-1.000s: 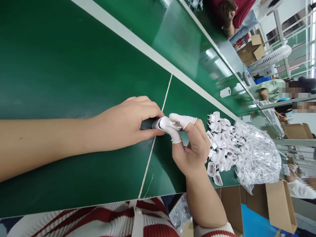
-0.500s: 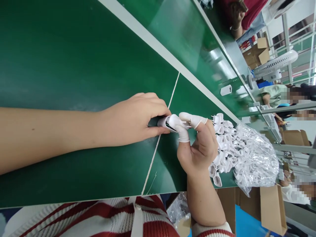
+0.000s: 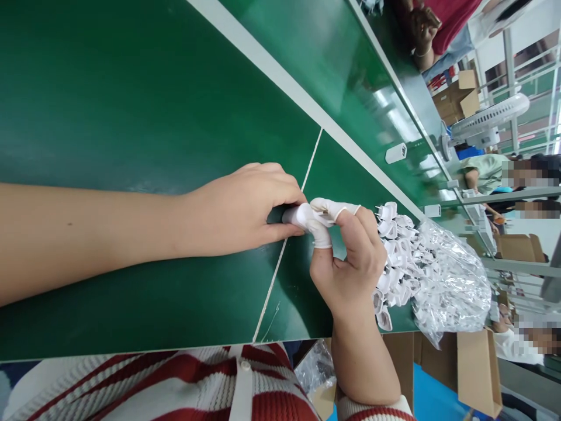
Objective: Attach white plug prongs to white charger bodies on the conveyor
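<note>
My left hand (image 3: 258, 204) reaches in from the left, with thumb and fingers closed around a white charger housing (image 3: 293, 216). My right hand (image 3: 350, 251) wears white finger cots on thumb and forefinger. It pinches a white plug cap with metal pins (image 3: 325, 217) against the housing's right end. The two parts touch and look lined up, with no gap visible. Finger cots hide much of the cap, and the left fingers cover the housing's sides. To the right lies a pile of white plug caps (image 3: 397, 257).
A clear plastic bag (image 3: 456, 280) of white parts rests beside the pile. White housings (image 3: 396, 153) sit on the green belt beyond the pale rail (image 3: 280, 76). An open cardboard box (image 3: 477, 368) stands below the table edge. Co-workers, a fan (image 3: 491, 120) and boxes are farther off.
My right hand has moved slightly left and pushed the cap onto the housing, closing the dark gap seen before. The housings on the belt have shifted slightly left.
</note>
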`<state>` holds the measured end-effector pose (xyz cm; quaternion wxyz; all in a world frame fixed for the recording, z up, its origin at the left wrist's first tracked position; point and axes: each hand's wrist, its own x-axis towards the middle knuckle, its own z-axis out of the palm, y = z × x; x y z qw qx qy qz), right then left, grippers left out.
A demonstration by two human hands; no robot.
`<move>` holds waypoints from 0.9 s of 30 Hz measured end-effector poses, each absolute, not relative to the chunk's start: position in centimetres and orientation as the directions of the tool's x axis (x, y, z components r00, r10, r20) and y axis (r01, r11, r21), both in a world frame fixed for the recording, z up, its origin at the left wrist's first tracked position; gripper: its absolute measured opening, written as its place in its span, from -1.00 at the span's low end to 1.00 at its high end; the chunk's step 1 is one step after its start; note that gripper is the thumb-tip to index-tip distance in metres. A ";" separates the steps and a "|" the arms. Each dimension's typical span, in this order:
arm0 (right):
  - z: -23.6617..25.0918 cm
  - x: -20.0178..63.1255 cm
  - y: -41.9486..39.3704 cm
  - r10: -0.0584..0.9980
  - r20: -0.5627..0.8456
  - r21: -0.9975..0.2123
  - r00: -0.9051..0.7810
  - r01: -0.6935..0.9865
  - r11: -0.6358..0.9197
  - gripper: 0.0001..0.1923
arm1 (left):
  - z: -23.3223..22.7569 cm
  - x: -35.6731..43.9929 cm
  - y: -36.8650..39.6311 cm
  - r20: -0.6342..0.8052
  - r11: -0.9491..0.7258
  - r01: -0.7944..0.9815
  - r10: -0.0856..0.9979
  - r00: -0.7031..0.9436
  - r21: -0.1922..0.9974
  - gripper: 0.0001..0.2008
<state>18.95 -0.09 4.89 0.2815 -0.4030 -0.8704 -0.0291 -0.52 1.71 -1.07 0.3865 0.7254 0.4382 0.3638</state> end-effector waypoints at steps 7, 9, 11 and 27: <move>4.3 18.8 -0.6 0.655 0.580 -0.121 -0.485 0.744 0.658 -0.86 | -1.0 -0.8 1.6 0.267 -0.442 0.437 0.874 0.407 0.783 -0.72; 4.2 18.9 -0.5 0.651 0.597 -0.163 -0.468 0.724 0.670 -0.82 | -0.9 -0.8 1.6 0.291 -0.467 0.443 0.865 0.410 0.765 -0.72; 4.2 19.0 -0.4 0.657 0.606 -0.206 -0.449 0.709 0.675 -0.77 | -0.9 -0.8 1.6 0.292 -0.469 0.448 0.865 0.409 0.761 -0.71; 5.3 19.0 0.1 0.677 0.487 -0.131 -0.551 0.721 0.681 -0.88 | -1.0 -0.7 1.5 0.279 -0.451 0.451 0.874 0.397 0.770 -0.72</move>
